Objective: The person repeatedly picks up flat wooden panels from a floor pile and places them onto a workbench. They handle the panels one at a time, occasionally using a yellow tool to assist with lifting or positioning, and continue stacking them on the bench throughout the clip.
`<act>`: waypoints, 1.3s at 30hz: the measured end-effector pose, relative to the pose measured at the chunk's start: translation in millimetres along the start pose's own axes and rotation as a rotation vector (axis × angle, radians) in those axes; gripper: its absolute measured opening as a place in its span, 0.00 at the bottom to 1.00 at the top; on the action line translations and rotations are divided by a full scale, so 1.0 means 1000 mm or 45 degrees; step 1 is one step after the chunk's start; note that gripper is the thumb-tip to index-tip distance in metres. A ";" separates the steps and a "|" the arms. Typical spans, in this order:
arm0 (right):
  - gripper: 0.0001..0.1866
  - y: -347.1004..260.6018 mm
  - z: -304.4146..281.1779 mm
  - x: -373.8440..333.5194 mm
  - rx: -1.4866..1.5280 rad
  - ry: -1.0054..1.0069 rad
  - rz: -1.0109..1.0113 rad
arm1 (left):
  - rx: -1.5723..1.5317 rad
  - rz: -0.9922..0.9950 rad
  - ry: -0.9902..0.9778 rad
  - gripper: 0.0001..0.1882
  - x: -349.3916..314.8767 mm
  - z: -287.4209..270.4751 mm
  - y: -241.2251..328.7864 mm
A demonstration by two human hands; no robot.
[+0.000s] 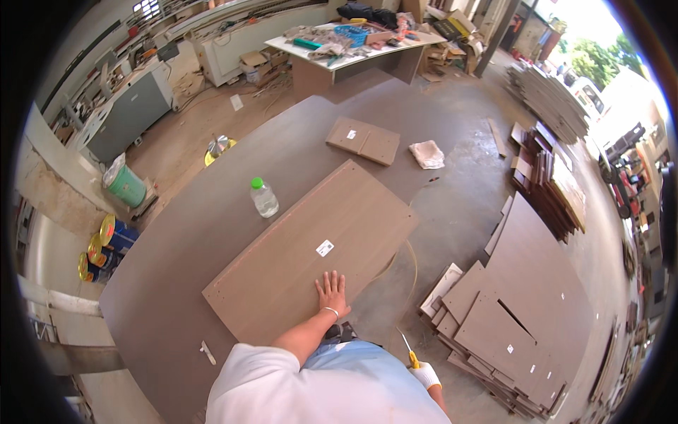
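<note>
Board (pixel 296 265) lies flat on the brown tabletop (pixel 166 283), directly in front of you, its long sides slanting away toward the right. A white label (pixel 324 248) is stuck near the board's middle. Your left hand (pixel 332 297) rests palm down on the board's near side, just short of that label; its grip is spread wide and holds nothing, and a pale band (pixel 331 310) circles your wrist. Your right hand (pixel 426 375), in a white glove, is apart from the board, to its right and closer to your body. There your grip is closed around the yellow handle of a slim tool (pixel 414 360), whose thin shaft points away from you.

Left of the board, near its far long edge, a clear bottle (pixel 265 203) with a green cap stands on the tabletop. Past the board's far end you have a small panel (pixel 364 145) with a seam across it and its own label, and to the right of that end a crumpled cloth (pixel 427 155). A thin hose (pixel 413 272) curves along the board's right side. Farther right of the board, a stack (pixel 526 283) of brown sheets lies with uneven edges.
</note>
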State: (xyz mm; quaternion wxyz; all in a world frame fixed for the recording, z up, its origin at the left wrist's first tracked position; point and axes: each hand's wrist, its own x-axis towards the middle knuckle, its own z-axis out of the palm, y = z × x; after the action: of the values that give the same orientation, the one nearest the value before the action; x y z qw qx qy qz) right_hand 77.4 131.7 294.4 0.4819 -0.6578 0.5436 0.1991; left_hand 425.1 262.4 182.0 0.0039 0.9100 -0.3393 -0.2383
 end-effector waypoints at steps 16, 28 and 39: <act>0.16 -0.224 0.065 0.016 -0.961 -0.407 -0.303 | -0.205 0.054 0.201 0.61 0.007 -0.006 -0.033; 0.19 -0.269 0.088 -0.025 -1.217 -0.481 -0.617 | -0.193 0.030 0.294 0.59 0.017 -0.007 -0.045; 0.12 -0.283 0.078 -0.020 -0.811 -0.503 -0.536 | -0.293 -0.035 0.389 0.52 0.009 0.019 -0.042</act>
State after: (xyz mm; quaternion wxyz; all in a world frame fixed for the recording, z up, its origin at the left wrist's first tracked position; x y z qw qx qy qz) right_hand 347.4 192.5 392.7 0.3798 -0.8196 0.2063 0.3762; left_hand 448.3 292.2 154.7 0.1560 0.9337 -0.2929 -0.1347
